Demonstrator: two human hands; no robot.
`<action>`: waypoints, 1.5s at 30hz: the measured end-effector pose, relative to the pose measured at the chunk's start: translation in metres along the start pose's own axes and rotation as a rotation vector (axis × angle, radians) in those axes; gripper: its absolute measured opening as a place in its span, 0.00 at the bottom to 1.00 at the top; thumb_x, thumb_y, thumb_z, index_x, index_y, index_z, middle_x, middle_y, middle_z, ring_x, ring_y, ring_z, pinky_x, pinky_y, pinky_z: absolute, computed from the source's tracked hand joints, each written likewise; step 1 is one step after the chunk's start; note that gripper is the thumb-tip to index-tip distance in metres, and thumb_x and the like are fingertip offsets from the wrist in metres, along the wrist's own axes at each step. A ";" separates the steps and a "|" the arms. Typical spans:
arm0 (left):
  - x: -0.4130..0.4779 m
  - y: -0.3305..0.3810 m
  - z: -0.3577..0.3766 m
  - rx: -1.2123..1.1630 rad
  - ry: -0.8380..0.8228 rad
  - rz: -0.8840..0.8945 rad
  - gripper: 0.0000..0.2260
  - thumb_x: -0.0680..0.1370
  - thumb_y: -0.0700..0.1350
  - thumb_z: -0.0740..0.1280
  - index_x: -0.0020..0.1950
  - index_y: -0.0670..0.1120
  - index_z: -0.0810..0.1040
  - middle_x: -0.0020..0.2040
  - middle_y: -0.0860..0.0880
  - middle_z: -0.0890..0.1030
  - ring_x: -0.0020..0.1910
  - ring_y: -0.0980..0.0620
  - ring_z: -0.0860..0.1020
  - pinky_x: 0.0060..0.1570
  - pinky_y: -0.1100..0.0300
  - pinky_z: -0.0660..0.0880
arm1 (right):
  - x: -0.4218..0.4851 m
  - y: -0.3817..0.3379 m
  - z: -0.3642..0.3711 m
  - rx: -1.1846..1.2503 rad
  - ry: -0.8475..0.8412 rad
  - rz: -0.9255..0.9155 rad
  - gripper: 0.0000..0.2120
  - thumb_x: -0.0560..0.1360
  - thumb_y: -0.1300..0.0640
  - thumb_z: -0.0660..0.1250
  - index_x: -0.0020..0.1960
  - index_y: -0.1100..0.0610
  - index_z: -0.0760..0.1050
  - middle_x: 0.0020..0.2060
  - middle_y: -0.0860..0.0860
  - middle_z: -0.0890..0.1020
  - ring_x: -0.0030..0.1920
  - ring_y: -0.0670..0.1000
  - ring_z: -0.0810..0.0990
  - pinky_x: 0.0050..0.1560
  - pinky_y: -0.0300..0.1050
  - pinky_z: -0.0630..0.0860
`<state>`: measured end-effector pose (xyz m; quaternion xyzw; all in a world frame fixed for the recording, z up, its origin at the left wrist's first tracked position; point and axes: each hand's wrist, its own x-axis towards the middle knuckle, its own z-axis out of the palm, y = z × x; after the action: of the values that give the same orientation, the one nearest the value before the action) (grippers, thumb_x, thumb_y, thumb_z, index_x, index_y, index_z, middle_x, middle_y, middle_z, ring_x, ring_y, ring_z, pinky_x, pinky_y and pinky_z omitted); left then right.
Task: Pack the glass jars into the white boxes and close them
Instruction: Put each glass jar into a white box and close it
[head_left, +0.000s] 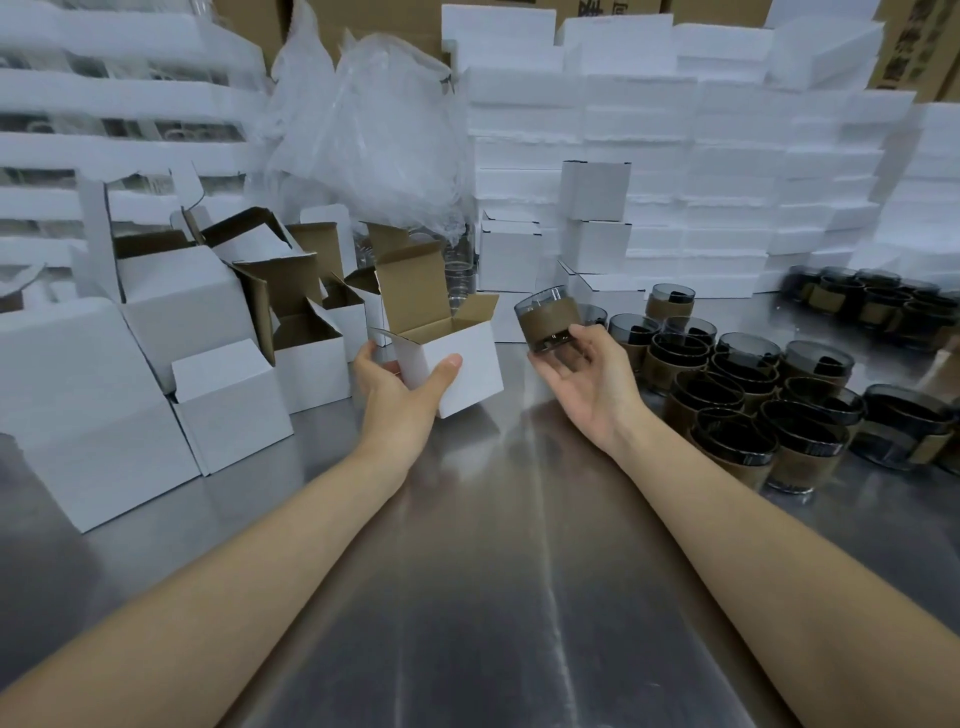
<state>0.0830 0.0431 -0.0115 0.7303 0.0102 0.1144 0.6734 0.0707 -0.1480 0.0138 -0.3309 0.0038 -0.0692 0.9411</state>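
Here, the left hand held a white box over the desk, thumb on the front and fingers curled round the back. Its flaps stood open, so it could be filled. Just right of the box, the right hand held a jar in its fingertips, tipped toward the box. More jars stood farther right of the box.

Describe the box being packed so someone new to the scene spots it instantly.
Start at the steel table, then the cluster of open white boxes on its left. Just right of that cluster, the left hand holds one white box, brown flaps open upward. It is the only box in a hand, and the right hand holds a glass jar beside it.
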 end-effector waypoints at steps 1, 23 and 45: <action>0.000 0.000 0.000 0.004 -0.002 -0.002 0.42 0.72 0.57 0.73 0.76 0.53 0.48 0.67 0.48 0.71 0.66 0.48 0.71 0.69 0.47 0.67 | -0.001 0.000 0.001 0.007 0.003 0.002 0.04 0.77 0.64 0.62 0.52 0.62 0.72 0.51 0.59 0.76 0.55 0.59 0.79 0.58 0.52 0.77; -0.001 -0.001 0.000 0.004 -0.023 -0.001 0.42 0.71 0.58 0.73 0.76 0.53 0.49 0.66 0.49 0.71 0.65 0.48 0.72 0.69 0.46 0.68 | -0.003 0.003 -0.001 0.014 -0.021 0.297 0.22 0.78 0.50 0.52 0.56 0.66 0.75 0.42 0.61 0.82 0.34 0.54 0.78 0.31 0.37 0.75; 0.002 -0.004 0.000 -0.007 -0.028 0.001 0.41 0.70 0.58 0.74 0.74 0.53 0.52 0.66 0.49 0.72 0.64 0.48 0.73 0.67 0.46 0.69 | -0.003 0.003 0.003 0.160 -0.004 0.123 0.23 0.78 0.57 0.65 0.70 0.64 0.68 0.60 0.65 0.76 0.63 0.64 0.77 0.64 0.55 0.74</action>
<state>0.0851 0.0434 -0.0151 0.7295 0.0001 0.1047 0.6759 0.0685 -0.1434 0.0142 -0.2538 0.0169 -0.0106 0.9671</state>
